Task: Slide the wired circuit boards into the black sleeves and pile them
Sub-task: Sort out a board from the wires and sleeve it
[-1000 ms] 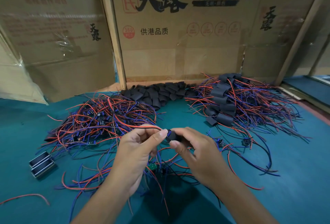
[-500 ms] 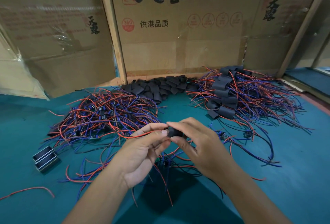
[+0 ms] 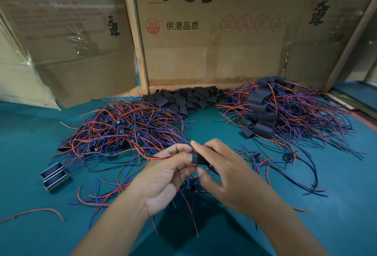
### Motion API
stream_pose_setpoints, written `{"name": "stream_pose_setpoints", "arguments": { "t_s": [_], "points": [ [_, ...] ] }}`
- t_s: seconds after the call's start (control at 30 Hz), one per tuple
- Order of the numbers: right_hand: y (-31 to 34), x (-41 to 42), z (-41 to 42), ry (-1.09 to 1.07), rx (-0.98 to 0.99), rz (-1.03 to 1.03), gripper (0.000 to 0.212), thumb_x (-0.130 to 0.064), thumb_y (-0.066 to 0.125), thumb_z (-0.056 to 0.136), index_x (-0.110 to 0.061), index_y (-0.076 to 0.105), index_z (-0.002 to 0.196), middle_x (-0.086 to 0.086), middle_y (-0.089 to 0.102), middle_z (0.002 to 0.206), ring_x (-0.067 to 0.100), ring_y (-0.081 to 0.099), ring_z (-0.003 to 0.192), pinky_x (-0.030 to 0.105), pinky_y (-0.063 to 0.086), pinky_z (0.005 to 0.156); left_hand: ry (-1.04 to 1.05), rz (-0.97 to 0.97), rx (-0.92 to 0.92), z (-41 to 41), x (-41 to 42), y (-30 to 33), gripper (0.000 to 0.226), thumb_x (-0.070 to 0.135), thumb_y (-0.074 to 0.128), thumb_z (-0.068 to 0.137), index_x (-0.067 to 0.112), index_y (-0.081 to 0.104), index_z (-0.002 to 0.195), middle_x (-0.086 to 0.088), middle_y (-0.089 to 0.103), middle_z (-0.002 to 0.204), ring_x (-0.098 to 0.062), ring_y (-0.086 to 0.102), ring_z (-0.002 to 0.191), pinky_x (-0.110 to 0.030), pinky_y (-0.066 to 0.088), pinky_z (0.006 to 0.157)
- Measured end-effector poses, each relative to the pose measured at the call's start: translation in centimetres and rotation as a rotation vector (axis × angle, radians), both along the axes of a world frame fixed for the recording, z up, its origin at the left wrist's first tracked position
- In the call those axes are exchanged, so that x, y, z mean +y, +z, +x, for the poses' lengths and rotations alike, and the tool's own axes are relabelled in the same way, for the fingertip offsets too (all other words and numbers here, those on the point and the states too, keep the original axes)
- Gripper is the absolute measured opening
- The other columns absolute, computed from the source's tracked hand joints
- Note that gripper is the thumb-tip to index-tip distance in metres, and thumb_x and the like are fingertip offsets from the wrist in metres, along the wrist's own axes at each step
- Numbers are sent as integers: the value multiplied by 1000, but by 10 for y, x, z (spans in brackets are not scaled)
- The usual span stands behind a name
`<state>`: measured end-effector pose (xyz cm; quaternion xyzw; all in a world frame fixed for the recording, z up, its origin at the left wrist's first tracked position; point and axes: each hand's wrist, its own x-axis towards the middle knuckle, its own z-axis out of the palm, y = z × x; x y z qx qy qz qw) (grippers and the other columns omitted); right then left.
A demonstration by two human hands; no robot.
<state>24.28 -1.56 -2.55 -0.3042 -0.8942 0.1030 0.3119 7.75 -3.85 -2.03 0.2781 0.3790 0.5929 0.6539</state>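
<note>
Sleeve (image 3: 199, 158) now pinched by right hand (image 3: 226, 176); left hand (image 3: 165, 176) feeding wires, fingers closer. Insertion midway; pile (image 3: 285, 112) at 1 o'clock.

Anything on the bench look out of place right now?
One loose red wire lies alone at the near left, away from the piles. Two small metal parts also sit apart, left of the unsleeved boards. Nothing looks damaged.

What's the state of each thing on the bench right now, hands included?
left hand: pinches the wires at the sleeve's mouth.
right hand: grips the black sleeve, held above the table.
unsleeved boards: loose tangled heap, left.
empty sleeves: flat, heaped at the back.
finished pile: sleeved, stacked right.
metal clips: lying side by side, far left.
</note>
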Motion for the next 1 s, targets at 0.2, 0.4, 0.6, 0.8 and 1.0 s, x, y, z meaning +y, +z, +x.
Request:
{"name": "stream_pose_setpoints", "arguments": {
  "t_s": [0.2, 0.4, 0.6, 0.8, 1.0],
  "points": [
    [0, 1, -1, -101, -107, 70, 48, -20, 57, 92, -5, 53, 137, 7, 59, 106, 25, 58, 96, 28, 42, 79, 2, 25, 25, -4, 2, -4, 21, 3, 66, 63, 4, 68, 84, -10, 69, 80, -10, 65, 63, -18, 56, 59],
    [0, 4, 2, -221, -25, 77, 37, -18, 55, 94, -9, 59, 130, 4, 61, 103, 28, 61, 89, 38, 47, 71, 3, 74, 53, -4, 3, -2, 38, 15, 66, 67, 0, 70, 101, -16, 69, 93, -17, 63, 71, -23, 56, 65],
    [6, 12, 6, -232, -54, -25, 45, -10, 59, 95, -14, 51, 140, 10, 65, 118, 35, 62, 105, 48, 50, 85, 23, 156, 174, 14, 2, -12, 43, 16, 85, 70, 8, 66, 108, -13, 71, 97, -14, 64, 73, -22, 54, 63],
    [5, 6, 3, -155, 173, -178, 48, -7, 60, 93, -25, 52, 136, -9, 69, 101, 1, 60, 79, 15, 45, 75, 51, 274, 111, 6, 3, -14, 18, 10, 79, 77, 13, 73, 94, -10, 72, 91, -13, 63, 73, -21, 53, 66],
    [8, 9, 9, -123, 316, -326, 25, -6, 64, 91, -29, 60, 101, -14, 72, 87, 13, 68, 77, 38, 54, 74, -3, 301, 135, -2, 5, -17, 28, 8, 77, 75, 14, 75, 103, -12, 72, 95, -16, 65, 76, -23, 56, 70]
  ]
}}
